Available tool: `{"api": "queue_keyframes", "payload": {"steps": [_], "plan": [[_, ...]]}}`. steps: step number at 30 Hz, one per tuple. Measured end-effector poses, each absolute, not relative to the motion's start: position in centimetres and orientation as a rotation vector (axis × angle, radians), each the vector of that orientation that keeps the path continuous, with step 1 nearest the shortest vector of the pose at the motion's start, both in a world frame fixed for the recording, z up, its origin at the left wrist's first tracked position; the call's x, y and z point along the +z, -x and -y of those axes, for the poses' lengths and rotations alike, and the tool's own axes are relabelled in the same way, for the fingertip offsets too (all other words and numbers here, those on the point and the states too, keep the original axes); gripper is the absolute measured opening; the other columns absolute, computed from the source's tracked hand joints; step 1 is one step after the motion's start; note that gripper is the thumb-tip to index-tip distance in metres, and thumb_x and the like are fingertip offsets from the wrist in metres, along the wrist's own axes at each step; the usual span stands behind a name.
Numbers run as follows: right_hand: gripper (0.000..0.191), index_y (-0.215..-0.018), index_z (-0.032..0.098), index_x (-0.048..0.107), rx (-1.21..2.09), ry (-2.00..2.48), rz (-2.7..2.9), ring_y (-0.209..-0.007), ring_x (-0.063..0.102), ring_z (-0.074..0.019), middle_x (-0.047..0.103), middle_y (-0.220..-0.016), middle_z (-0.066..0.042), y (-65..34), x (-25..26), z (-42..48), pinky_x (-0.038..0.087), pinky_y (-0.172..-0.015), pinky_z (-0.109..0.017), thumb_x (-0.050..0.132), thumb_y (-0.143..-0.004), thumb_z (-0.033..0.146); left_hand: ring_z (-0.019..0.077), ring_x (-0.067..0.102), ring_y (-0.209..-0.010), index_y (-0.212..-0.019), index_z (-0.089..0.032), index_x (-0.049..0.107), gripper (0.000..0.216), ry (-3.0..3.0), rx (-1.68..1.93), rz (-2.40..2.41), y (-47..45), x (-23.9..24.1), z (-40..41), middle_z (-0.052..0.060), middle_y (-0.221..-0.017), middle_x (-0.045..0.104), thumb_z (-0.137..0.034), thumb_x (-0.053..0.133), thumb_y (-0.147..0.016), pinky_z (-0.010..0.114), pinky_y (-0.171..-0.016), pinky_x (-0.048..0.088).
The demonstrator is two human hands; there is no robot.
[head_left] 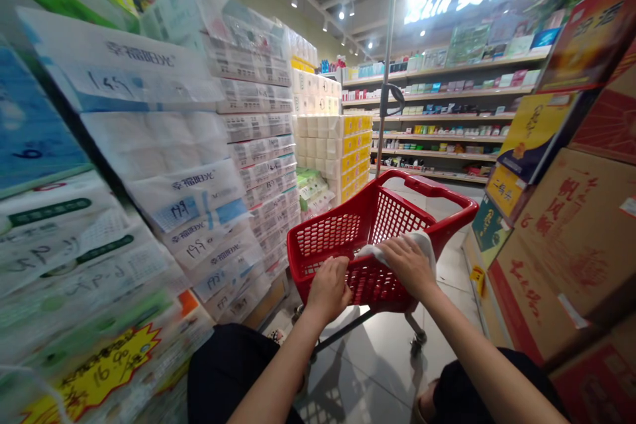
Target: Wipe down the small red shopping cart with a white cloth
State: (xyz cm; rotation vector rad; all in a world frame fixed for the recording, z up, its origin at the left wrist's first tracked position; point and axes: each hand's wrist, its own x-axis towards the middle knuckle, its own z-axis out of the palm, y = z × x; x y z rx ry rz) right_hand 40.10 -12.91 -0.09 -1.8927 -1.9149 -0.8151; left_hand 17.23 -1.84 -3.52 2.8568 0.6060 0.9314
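A red plastic shopping basket cart (348,228) on small wheels stands in a store aisle in front of me. My left hand (328,289) is curled over the near rim of the basket, fingers closed on it. My right hand (408,265) presses a white cloth (422,243) against the rim on the right side, fingers wrapped over the cloth. My knees in dark trousers show at the bottom of the view.
Tall stacks of packaged tissue and toilet paper (163,165) line the left. Cardboard boxes with red print (571,238) stand close on the right. Shelves of goods (447,112) run across the back. A metal pole (386,73) rises behind the cart. The floor (377,364) is grey tile.
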Motion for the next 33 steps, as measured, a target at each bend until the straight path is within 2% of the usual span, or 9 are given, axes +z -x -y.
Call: {"api": "queue_keyframes", "payload": {"steps": [5, 11, 14, 17, 19, 21, 25, 29, 33], "plan": [[0.031, -0.122, 0.025, 0.06, -0.912, 1.994, 1.698, -0.125, 0.048, -0.0215, 0.063, -0.126, -0.004, -42.1, 0.3, 14.2, 0.018, -0.117, -0.048, 0.04, -0.098, 0.022, 0.0291, 0.046, -0.129, -0.139, -0.017, 0.031, 0.072, -2.833, 0.924, -0.557, -17.4, -3.6, 2.0, 0.013, -0.139, 0.048, -0.016, 0.056, -0.072, 0.05, -0.117, 0.03], [0.037, -0.131, 0.024, 0.054, -0.751, 1.913, 1.793, -0.121, 0.05, -0.0217, 0.062, -0.125, -0.005, -34.6, -2.0, 11.6, 0.026, -0.116, -0.045, 0.045, -0.095, 0.019, 0.0318, 0.028, -0.144, -0.147, -0.015, 0.017, 0.09, -2.791, 0.913, -0.511, -17.7, -3.3, 2.5, 0.015, -0.159, 0.021, -0.016, 0.058, -0.068, 0.053, -0.119, 0.025], [0.039, -0.132, 0.022, 0.053, -0.702, 1.806, 1.87, -0.121, 0.049, -0.0222, 0.06, -0.126, -0.007, -31.2, -3.0, 10.4, 0.03, -0.115, -0.043, 0.048, -0.094, 0.019, 0.0331, 0.021, -0.147, -0.146, -0.016, 0.02, 0.086, -2.77, 0.912, -0.516, -17.6, -2.9, 2.8, 0.015, -0.162, 0.01, -0.016, 0.058, -0.069, 0.055, -0.118, 0.025], [0.038, -0.131, 0.022, 0.053, -0.681, 1.755, 1.936, -0.118, 0.05, -0.0215, 0.061, -0.123, -0.008, -30.9, -3.0, 10.0, 0.036, -0.111, -0.041, 0.05, -0.094, 0.02, 0.032, 0.017, -0.148, -0.144, -0.017, 0.025, 0.083, -2.772, 0.912, -0.522, -17.2, -2.4, 2.9, 0.014, -0.162, 0.006, -0.012, 0.058, -0.068, 0.054, -0.117, 0.028], [0.037, -0.13, 0.023, 0.053, -0.668, 1.747, 1.972, -0.116, 0.052, -0.0208, 0.062, -0.121, -0.007, -32.0, -2.6, 10.3, 0.039, -0.107, -0.039, 0.05, -0.094, 0.02, 0.0299, 0.019, -0.148, -0.146, -0.018, 0.026, 0.084, -2.8, 0.911, -0.518, -16.5, -2.2, 2.6, 0.014, -0.162, 0.012, -0.009, 0.057, -0.069, 0.052, -0.118, 0.028], [0.035, -0.128, 0.024, 0.054, -0.65, 1.773, 1.954, -0.116, 0.052, -0.0204, 0.062, -0.121, -0.006, -33.3, -2.1, 10.9, 0.04, -0.106, -0.038, 0.049, -0.094, 0.019, 0.0279, 0.028, -0.145, -0.145, -0.02, 0.029, 0.077, -2.826, 0.918, -0.562, -15.5, -2.2, 1.8, 0.013, -0.157, 0.028, -0.01, 0.056, -0.074, 0.053, -0.118, 0.025], [0.038, -0.129, 0.027, 0.053, -0.632, 1.808, 1.896, -0.12, 0.051, -0.0193, 0.061, -0.124, -0.004, -34.7, -1.5, 12.0, 0.037, -0.11, -0.04, 0.043, -0.094, 0.015, 0.0225, 0.059, -0.116, -0.129, -0.022, 0.049, 0.038, -2.831, 0.902, -0.707, -12.9, -2.8, 0.1, 0.008, -0.124, 0.063, -0.023, 0.051, -0.091, 0.055, -0.119, 0.021], [0.037, -0.127, 0.026, 0.055, -0.62, 1.829, 1.826, -0.119, 0.051, -0.0209, 0.062, -0.122, -0.005, -33.8, -1.9, 11.7, 0.031, -0.113, -0.044, 0.04, -0.095, 0.015, 0.0176, 0.065, -0.097, -0.11, -0.022, 0.057, 0.019, -2.839, 0.835, -0.656, -12.0, -3.7, -0.6, 0.003, -0.101, 0.069, -0.026, 0.043, -0.098, 0.049, -0.116, 0.029], [0.049, -0.139, 0.022, 0.047, -0.637, 1.823, 1.852, -0.126, 0.045, -0.0234, 0.057, -0.131, -0.008, -31.1, -3.4, 10.8, 0.027, -0.116, -0.046, 0.041, -0.092, 0.012, 0.0187, 0.065, -0.098, -0.118, -0.02, 0.05, 0.023, -2.819, 0.914, -0.692, -13.1, -4.9, -0.4, 0.004, -0.102, 0.068, -0.021, 0.045, -0.095, 0.051, -0.116, 0.029]]}}
